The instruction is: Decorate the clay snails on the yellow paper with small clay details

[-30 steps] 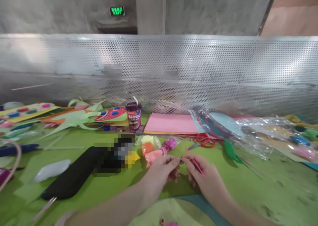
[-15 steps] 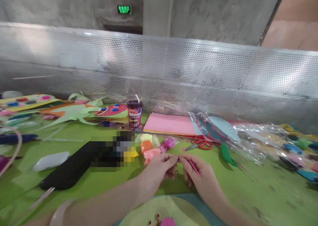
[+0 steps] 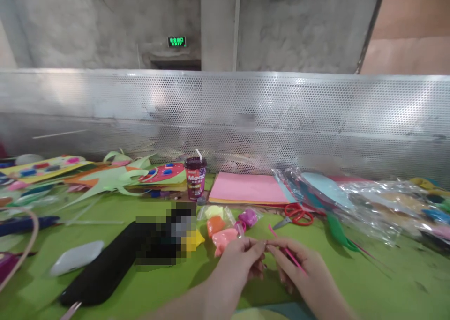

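My left hand [image 3: 242, 263] and my right hand [image 3: 302, 268] meet fingertip to fingertip low in the middle, above the green table [image 3: 369, 282]. Both pinch something tiny between them that I cannot make out. My right hand also holds a thin pink stick [image 3: 286, 250] that runs up and to the left across its fingers. Just beyond my left hand lie small bags of coloured clay [image 3: 222, 226]: orange, salmon pink, pale yellow and magenta.
A purple drink cup [image 3: 195, 178] with a straw stands behind the clay. Pink paper sheets [image 3: 248, 189], red scissors [image 3: 297, 214] and clear plastic bags [image 3: 372, 200] lie to the right. A black pouch [image 3: 105, 268], a white case [image 3: 76, 257] and paper cut-outs [image 3: 116, 174] lie left. A perforated metal screen [image 3: 225, 114] backs the table.
The view has tilted up, so my hands sit lower in the frame and the sheet near me has almost left it. Their pinch has not changed.
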The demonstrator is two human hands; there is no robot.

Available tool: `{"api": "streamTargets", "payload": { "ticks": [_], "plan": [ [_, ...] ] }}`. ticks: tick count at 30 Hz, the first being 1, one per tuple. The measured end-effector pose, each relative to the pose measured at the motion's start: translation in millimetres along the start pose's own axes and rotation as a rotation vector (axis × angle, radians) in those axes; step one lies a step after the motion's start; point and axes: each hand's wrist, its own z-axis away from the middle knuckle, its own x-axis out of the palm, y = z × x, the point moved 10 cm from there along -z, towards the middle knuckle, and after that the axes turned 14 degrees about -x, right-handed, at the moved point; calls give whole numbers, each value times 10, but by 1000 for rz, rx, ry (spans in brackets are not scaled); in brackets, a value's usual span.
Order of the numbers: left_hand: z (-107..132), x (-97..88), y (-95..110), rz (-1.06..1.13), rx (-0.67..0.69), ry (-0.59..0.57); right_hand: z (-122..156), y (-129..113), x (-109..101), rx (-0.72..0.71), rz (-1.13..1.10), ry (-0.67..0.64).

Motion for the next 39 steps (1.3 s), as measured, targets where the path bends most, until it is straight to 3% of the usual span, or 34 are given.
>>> {"api": "streamTargets", "payload": {
  "ticks": [6, 16, 30, 39],
  "plan": [
    [3, -35, 3, -37, -2, 45, 7, -13, -49, 14, -41, 95],
    [30, -54, -9, -35, -37, 90, -12, 58, -17, 27, -115, 64],
    [79, -9, 7, -33, -10, 10, -2, -37, 7, -1, -71, 2],
    [154, 0, 35, -15, -42, 29, 0, -62, 51, -39, -61, -50]
  ]
}}
